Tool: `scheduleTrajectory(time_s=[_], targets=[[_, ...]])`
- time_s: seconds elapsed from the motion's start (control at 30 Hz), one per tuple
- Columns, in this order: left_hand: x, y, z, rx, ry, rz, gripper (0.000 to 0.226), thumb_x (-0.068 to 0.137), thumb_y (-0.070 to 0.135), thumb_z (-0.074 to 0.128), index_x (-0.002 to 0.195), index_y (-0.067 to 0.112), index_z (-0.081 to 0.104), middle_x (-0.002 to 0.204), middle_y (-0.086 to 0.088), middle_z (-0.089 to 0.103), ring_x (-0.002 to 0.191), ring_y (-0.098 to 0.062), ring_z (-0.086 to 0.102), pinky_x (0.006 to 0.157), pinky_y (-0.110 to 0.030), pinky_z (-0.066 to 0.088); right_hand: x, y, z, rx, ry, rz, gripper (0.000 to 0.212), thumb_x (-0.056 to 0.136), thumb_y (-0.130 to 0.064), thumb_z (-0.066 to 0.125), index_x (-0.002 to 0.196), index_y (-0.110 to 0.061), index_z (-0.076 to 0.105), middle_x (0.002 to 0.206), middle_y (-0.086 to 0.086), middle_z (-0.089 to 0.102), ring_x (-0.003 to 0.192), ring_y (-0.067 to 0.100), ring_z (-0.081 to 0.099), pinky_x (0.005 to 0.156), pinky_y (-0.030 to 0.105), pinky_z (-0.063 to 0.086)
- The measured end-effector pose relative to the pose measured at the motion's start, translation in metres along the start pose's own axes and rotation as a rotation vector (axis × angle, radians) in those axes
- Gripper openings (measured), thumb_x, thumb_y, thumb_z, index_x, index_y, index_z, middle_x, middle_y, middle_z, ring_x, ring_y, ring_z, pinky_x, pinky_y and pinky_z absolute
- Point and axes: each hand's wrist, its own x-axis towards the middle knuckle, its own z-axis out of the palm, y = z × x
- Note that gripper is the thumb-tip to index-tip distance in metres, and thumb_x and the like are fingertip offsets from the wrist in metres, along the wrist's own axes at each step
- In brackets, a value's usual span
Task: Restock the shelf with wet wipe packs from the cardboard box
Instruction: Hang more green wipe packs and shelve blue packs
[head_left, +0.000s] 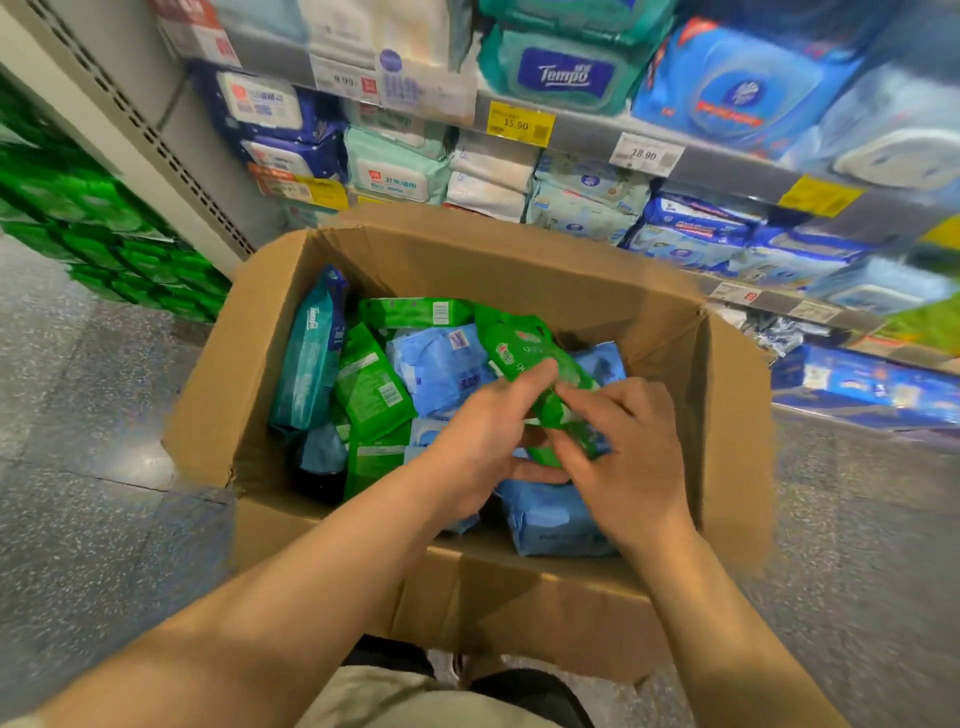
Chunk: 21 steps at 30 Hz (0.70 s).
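Observation:
An open cardboard box (545, 270) stands on the floor in front of the shelf (587, 132). It holds several green, light blue and teal wet wipe packs. Over the box's right half both my hands hold one green wet wipe pack (524, 358). My left hand (483, 431) grips it from the left, thumb on top and fingers underneath. My right hand (634, 457) pinches its lower right end. A teal Tempo pack (309, 358) leans against the box's left wall. Blue packs (441, 364) lie beneath the green one.
The shelf tiers behind the box are filled with wipe packs and carry yellow and white price tags (519, 123). Green packs (104, 234) are stacked at the left on a neighbouring shelf. Speckled grey floor (93, 519) surrounds the box. My legs are at the bottom edge.

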Motion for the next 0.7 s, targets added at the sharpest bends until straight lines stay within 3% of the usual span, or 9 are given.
scheduleTrajectory(time_s=[0.07, 0.17, 0.3, 0.4, 0.53, 0.57, 0.63, 0.7], targets=[[-0.01, 0.008, 0.0, 0.022, -0.025, 0.056, 0.038, 0.104, 0.038, 0.053, 0.129, 0.013, 0.067, 0.118, -0.011, 0.076, 0.099, -0.025, 0.074, 0.078, -0.044, 0.064, 0.002, -0.011, -0.008, -0.048, 0.041, -0.108, 0.032, 0.079, -0.023, 0.07, 0.11, -0.019, 0.079, 0.087, 0.003, 0.057, 0.088, 0.016, 0.044, 0.081, 0.033, 0.039], [-0.022, 0.019, 0.0, 0.018, -0.035, 0.107, 0.033, 0.104, 0.028, 0.057, 0.131, 0.012, 0.064, 0.12, -0.013, 0.074, 0.097, -0.024, 0.074, 0.077, -0.044, 0.064, 0.006, -0.021, -0.02, -0.07, 0.083, -0.207, 0.026, 0.081, -0.023, 0.068, 0.102, -0.014, 0.08, 0.087, 0.006, 0.06, 0.085, 0.02, 0.047, 0.074, 0.044, 0.047], [-0.034, 0.037, 0.0, 0.001, -0.067, 0.176, 0.027, 0.104, 0.021, 0.058, 0.13, 0.015, 0.062, 0.121, -0.01, 0.075, 0.098, -0.023, 0.074, 0.083, -0.049, 0.062, 0.01, -0.032, -0.037, 0.001, 0.074, -0.235, 0.024, 0.087, -0.027, 0.074, 0.109, -0.019, 0.079, 0.102, -0.004, 0.062, 0.093, 0.022, 0.058, 0.08, 0.043, 0.053], [-0.039, 0.052, -0.002, -0.015, -0.085, 0.217, 0.025, 0.104, 0.014, 0.059, 0.128, 0.015, 0.062, 0.121, -0.007, 0.075, 0.098, -0.02, 0.074, 0.073, -0.04, 0.064, 0.015, -0.044, -0.053, 0.094, 0.074, -0.205, 0.02, 0.092, -0.028, 0.071, 0.108, -0.02, 0.08, 0.103, 0.0, 0.067, 0.099, 0.027, 0.061, 0.088, 0.033, 0.051], [-0.049, 0.078, -0.005, 0.024, -0.129, 0.267, 0.025, 0.103, 0.013, 0.06, 0.128, 0.015, 0.061, 0.119, -0.008, 0.075, 0.097, -0.027, 0.074, 0.066, -0.034, 0.062, 0.037, -0.065, -0.077, 0.095, 0.167, -0.02, 0.008, 0.093, -0.022, 0.069, 0.094, -0.027, 0.075, 0.089, -0.012, 0.058, 0.089, 0.015, 0.058, 0.083, 0.01, 0.038], [-0.052, 0.085, -0.006, 0.05, -0.15, 0.281, 0.025, 0.103, 0.013, 0.059, 0.128, 0.015, 0.06, 0.119, -0.011, 0.075, 0.097, -0.031, 0.074, 0.066, -0.036, 0.063, 0.044, -0.071, -0.082, 0.128, 0.202, 0.048, 0.019, 0.095, -0.016, 0.068, 0.091, -0.035, 0.068, 0.089, -0.015, 0.058, 0.087, 0.012, 0.058, 0.08, 0.008, 0.038], [-0.057, 0.1, -0.006, 0.1, -0.213, 0.309, 0.026, 0.104, 0.014, 0.058, 0.13, 0.013, 0.058, 0.119, -0.016, 0.074, 0.098, -0.036, 0.074, 0.069, -0.04, 0.064, 0.057, -0.072, -0.086, 0.328, 0.207, 0.267, 0.03, 0.098, -0.01, 0.065, 0.092, -0.039, 0.063, 0.091, -0.013, 0.064, 0.087, 0.013, 0.062, 0.077, 0.012, 0.046], [-0.063, 0.114, -0.005, 0.149, -0.278, 0.333, 0.029, 0.104, 0.015, 0.058, 0.132, 0.011, 0.055, 0.116, -0.02, 0.074, 0.095, -0.037, 0.074, 0.07, -0.041, 0.064, 0.068, -0.071, -0.089, 0.516, 0.113, 0.413, 0.012, 0.1, -0.027, 0.061, 0.098, -0.038, 0.064, 0.092, -0.006, 0.071, 0.089, 0.017, 0.068, 0.08, 0.03, 0.055]])
